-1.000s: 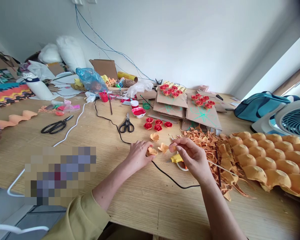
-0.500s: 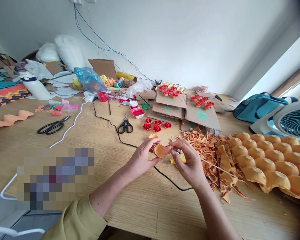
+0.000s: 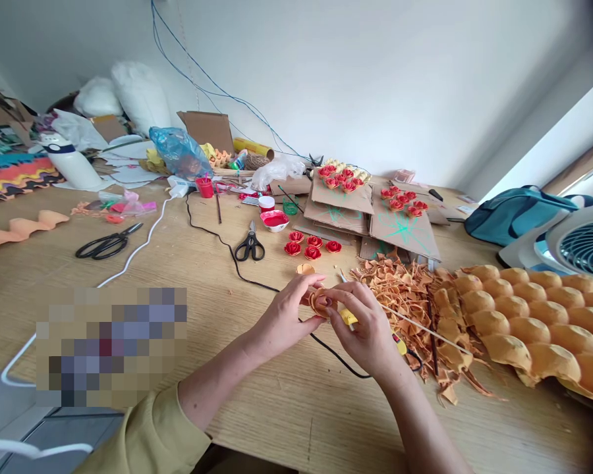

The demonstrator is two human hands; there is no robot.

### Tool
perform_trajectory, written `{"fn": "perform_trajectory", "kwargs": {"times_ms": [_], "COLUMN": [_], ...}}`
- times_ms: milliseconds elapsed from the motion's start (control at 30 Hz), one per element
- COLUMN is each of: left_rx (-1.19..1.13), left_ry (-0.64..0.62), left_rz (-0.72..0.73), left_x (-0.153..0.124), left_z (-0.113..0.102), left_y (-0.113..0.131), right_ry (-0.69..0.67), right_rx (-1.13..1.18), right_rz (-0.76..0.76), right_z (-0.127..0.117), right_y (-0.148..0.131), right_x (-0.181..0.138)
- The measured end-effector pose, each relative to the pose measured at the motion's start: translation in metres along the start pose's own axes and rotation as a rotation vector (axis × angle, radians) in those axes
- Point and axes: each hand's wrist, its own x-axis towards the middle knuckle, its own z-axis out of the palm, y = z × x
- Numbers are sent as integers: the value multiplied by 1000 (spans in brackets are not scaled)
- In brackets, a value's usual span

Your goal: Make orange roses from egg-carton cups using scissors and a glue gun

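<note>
My left hand (image 3: 290, 308) curls its fingers around a small orange egg-carton flower (image 3: 318, 300), a cup with petal-like edges. The thumb and fingertips of my right hand (image 3: 363, 322) pinch at the flower's middle and hide part of it. Just beyond my fingers, another orange carton cup (image 3: 305, 269) rests on the wooden table (image 3: 257, 408). A yellow-handled tool (image 3: 348, 318), partly covered by my right hand, lies beneath it. Several red painted flowers (image 3: 313, 252) are grouped farther back.
Orange carton scraps (image 3: 400, 296) are heaped right, beside a large egg tray (image 3: 534, 309). Black scissors (image 3: 250, 245) lie near a bowl of red paint (image 3: 275, 220). Cardboard sheets (image 3: 405, 234) carry more red flowers. A black cable (image 3: 340, 361) runs under my hands. A fan (image 3: 583, 240) stands far right.
My right hand has moved left, bringing the small pale piece in its fingertips to the flower's middle, where fingers now hide it. The flower has turned slightly; the view has shifted a little.
</note>
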Motion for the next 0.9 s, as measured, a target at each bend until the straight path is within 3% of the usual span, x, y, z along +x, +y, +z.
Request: {"fn": "perform_trajectory", "kwargs": {"times_ms": [900], "left_rx": [-104], "left_ry": [-1], "left_rz": [-51], "left_x": [0], "left_z": [5], "left_y": [-7], "right_ry": [-52], "right_rx": [-32], "right_rz": [-65], "right_z": [0], "right_y": [4], "right_x": [0]}}
